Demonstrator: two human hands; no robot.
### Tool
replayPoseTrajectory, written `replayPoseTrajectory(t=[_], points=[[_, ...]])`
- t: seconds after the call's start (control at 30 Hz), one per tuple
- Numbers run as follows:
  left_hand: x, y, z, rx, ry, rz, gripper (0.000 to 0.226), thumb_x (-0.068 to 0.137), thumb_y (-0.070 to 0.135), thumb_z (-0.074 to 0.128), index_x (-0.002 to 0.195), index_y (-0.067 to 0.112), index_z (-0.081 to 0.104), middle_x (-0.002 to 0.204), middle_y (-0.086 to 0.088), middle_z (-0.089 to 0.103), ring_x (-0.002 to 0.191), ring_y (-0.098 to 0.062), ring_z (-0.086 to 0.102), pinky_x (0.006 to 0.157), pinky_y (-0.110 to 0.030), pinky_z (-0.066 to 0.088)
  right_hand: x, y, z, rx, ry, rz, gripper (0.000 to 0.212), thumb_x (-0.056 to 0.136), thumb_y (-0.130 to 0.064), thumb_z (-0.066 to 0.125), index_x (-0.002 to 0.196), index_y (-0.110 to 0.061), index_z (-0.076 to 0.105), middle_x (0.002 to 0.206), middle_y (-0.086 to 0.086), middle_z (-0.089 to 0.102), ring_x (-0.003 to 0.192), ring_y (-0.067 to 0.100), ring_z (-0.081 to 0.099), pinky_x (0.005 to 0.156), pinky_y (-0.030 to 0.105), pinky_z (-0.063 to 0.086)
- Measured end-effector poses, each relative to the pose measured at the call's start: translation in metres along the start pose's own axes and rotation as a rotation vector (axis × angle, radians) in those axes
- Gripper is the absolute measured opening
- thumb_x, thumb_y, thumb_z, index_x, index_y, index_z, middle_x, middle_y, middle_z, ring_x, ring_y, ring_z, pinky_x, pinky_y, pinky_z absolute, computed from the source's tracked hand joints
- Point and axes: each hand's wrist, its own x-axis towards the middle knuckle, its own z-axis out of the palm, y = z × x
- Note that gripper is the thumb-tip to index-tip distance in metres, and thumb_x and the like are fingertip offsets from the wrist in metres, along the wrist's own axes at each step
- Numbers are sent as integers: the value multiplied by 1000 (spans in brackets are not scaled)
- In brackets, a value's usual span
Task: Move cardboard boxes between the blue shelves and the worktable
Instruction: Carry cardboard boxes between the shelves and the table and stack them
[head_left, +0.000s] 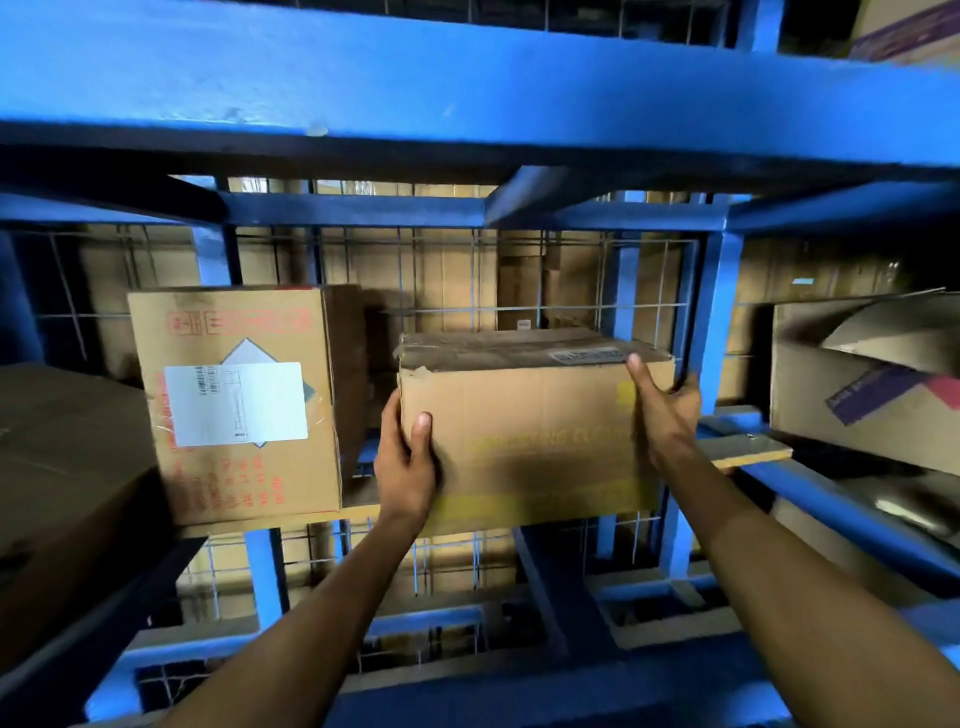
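Head view, facing the blue shelves (467, 78). Both hands are on one cardboard box (530, 421), held at the near edge of the middle shelf board (748, 449).

Left hand (408, 457): clamped on the box's left near corner, thumb flat across the front face, fingers wrapped round the left side (fingertips hidden behind the box).

Right hand (662, 402): clamped on the upper right corner, thumb reaching up to the top edge, fingers curled round the right side.

Hands are apart, one at each end of the box, forearms reaching in from the near side.

Box: plain brown, faint yellow lettering on the front (too blurred to read), a yellow band along the bottom, a dark label on the top flap. Its bottom edge hangs lower than the shelf board's front edge; cannot tell whether the far part rests on the board.

Just left of it, on the same board, stands a taller box (239, 405) with red printing and a white shipping label (236, 402). A narrow gap separates the two.

Far left: another brown box (67, 467), partly out of frame. Right bay: an open-flapped carton (872, 384) with a purple stripe. Wire mesh (519, 270) backs the shelf.
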Motion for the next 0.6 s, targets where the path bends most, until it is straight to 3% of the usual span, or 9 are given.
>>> replayPoseTrajectory(t=[0.07,0.13,0.23,0.33,0.4,0.47,0.53,0.6], points=[[-8,7,-10,-7,13,33,52,99,33,47,147,13,40,134,5,53,117,6,47,93,-2,35,-14,-12,-13,87,-50,36,63,74,-44,85,114,-1,64,102,11,73,92,18,69,97,44,55],[-15,12,-19,-6,12,65,53,98,37,43,146,14,42,135,4,55,121,-1,49,100,-14,39,-32,-22,-27,23,-63,-44,50,84,-37,78,109,5,66,92,7,73,82,12,69,86,35,57],[-23,21,-27,-46,10,75,51,100,35,40,146,14,41,135,1,56,123,-7,52,101,-23,42,-64,-46,-45,-110,-155,-195,33,93,-30,67,119,-9,61,101,-4,69,85,-3,66,80,18,51],[-34,31,-34,-98,27,82,46,103,27,38,146,10,40,133,-2,57,118,0,54,97,-15,42,-96,-75,-69,-241,-202,-320,39,97,-29,60,133,-13,53,111,-7,63,88,-20,58,74,2,45],[-43,41,-37,-155,47,82,43,105,21,35,145,7,40,128,-1,57,111,10,53,91,-9,42,-119,-92,-86,-286,-224,-358,48,100,-32,56,144,-18,44,125,-5,58,101,-18,55,74,0,43],[-50,50,-38,-209,36,79,43,104,21,33,143,4,41,125,-3,57,108,8,53,91,-10,42,-143,-102,-103,-322,-228,-363,64,95,-45,59,151,-29,34,139,-7,49,116,-2,52,86,2,41],[-53,59,-34,-235,22,78,42,104,21,32,140,3,44,126,-7,57,109,0,55,94,-16,43,-164,-111,-117,-340,-199,-349,81,82,-58,65,151,-32,32,143,-7,47,125,7,49,104,19,40],[-57,64,-26,-232,7,62,40,103,25,30,139,14,44,127,-6,57,111,-10,54,96,-25,43,-181,-118,-131,-302,-215,-334,84,78,-60,69,149,-29,37,139,-4,55,125,12,55,109,37,44]])
